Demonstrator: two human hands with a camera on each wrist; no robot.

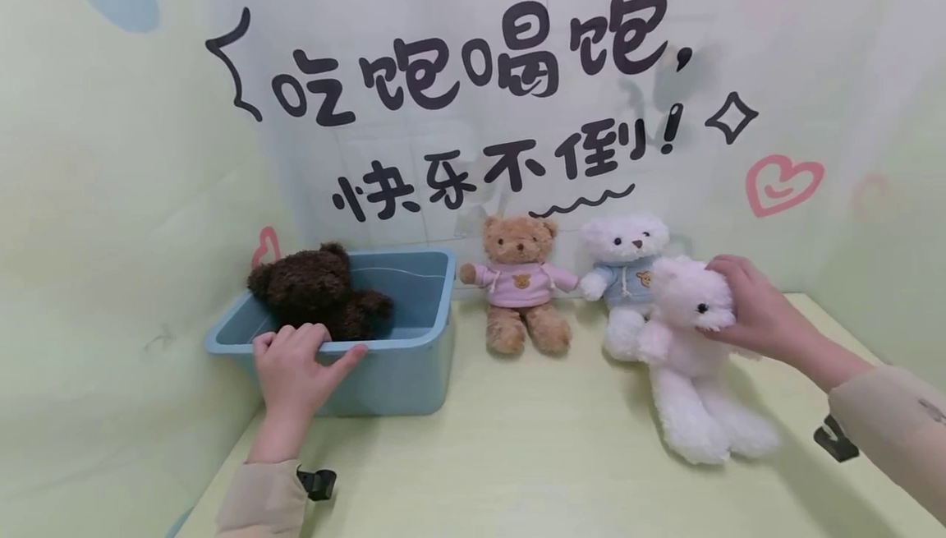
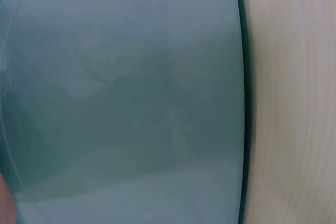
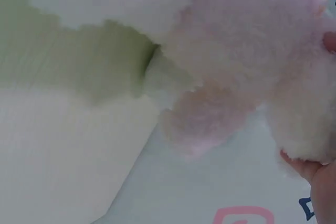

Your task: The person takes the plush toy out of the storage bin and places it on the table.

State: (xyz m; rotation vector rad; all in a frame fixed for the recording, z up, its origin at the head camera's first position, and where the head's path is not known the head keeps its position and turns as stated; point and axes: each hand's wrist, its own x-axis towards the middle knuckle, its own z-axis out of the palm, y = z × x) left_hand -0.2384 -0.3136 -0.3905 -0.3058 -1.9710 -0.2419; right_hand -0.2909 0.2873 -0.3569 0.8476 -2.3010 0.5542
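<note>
In the head view my left hand (image 1: 291, 374) grips the front rim of a blue plastic bin (image 1: 392, 382), fingers over the edge and thumb along it. The bin's wall (image 2: 131, 103) fills most of the left wrist view. Inside the bin lies a dark brown teddy bear (image 1: 306, 283). My right hand (image 1: 769, 316) holds a pale pink-and-white teddy bear (image 1: 687, 357) by its head, on the right side of the table. Its legs hang toward the tabletop; whether they touch is unclear. Fluffy fur of this bear (image 3: 236, 35) dominates the right wrist view.
A light brown teddy bear (image 1: 521, 283) in a pink hoodie sits against the back wall, right of the bin. Beside it sits a white teddy bear (image 1: 624, 267) in a blue hoodie, partly behind the held bear. Printed cloth walls stand around the pale table (image 1: 517, 456).
</note>
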